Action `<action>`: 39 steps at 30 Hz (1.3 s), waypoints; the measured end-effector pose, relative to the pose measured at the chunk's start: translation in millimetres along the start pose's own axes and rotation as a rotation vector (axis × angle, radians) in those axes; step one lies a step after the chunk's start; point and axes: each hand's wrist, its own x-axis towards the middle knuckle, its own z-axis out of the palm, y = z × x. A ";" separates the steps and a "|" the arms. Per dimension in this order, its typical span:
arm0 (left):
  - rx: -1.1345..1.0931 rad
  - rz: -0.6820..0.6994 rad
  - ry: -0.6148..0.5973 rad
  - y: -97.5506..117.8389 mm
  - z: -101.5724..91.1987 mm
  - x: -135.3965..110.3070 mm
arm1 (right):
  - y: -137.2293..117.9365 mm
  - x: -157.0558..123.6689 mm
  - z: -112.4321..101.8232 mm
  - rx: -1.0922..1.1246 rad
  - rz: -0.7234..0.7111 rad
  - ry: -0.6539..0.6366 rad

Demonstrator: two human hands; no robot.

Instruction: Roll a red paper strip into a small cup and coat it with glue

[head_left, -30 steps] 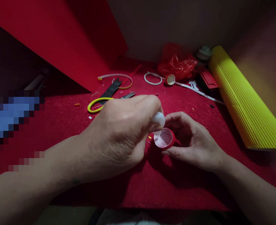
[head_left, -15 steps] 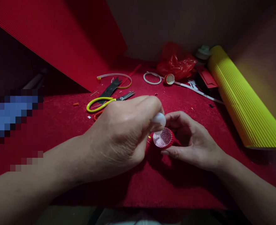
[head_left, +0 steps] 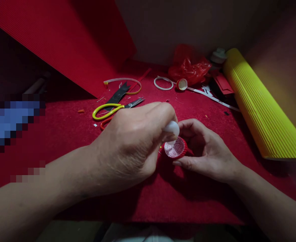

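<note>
My left hand (head_left: 138,141) is closed round a small white squeeze bottle (head_left: 172,128), most of which is hidden by the fingers. The bottle's lower end is over the mouth of a small red corrugated paper cup (head_left: 175,148) with a whitish, ringed inside. My right hand (head_left: 205,151) grips that cup from the right, thumb at its near side and fingers behind. The cup is tilted, its opening facing up and toward me. Beyond my left hand lie scissors (head_left: 107,111) with yellow and red handles, partly covered by it.
A red corrugated sheet (head_left: 62,43) leans at the back left. Behind lie a black strip (head_left: 117,96), a white paper coil (head_left: 163,83), a small round red-and-white piece (head_left: 181,84) and a red plastic bag (head_left: 189,67). A yellow corrugated roll (head_left: 261,107) lies right on the red tabletop (head_left: 69,134).
The white bottle has shifted very slightly to the right over the cup. Both hands keep nearly the same pose and grip.
</note>
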 end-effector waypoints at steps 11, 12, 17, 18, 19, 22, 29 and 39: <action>-0.010 -0.005 -0.045 -1.3 1.9 0.4 | -0.1 -0.7 -1.0 -0.041 -0.024 -0.002; -0.005 -0.006 -0.046 -1.4 1.1 0.5 | -0.4 -0.9 -1.1 -0.043 -0.021 -0.001; 0.083 -0.002 -0.029 -0.7 -1.8 -0.6 | -1.8 -1.3 -0.5 -0.040 0.008 0.011; 0.102 -0.004 -0.020 -0.3 -2.1 -1.0 | -1.8 -1.2 -0.3 -0.040 0.011 0.014; 0.116 -0.009 -0.008 0.2 -2.2 -1.2 | -1.7 -1.1 -0.1 -0.038 0.011 0.015; 0.101 -0.021 0.015 0.8 -1.1 -1.2 | -1.0 -0.4 -0.1 -0.028 0.010 0.016; -0.220 -0.244 -0.050 -1.6 -3.9 2.2 | -0.5 -1.2 -1.6 -0.035 -0.021 0.016; -0.570 -0.387 -0.092 0.0 -6.0 8.4 | 0.9 -2.7 -1.1 -0.012 -0.034 0.008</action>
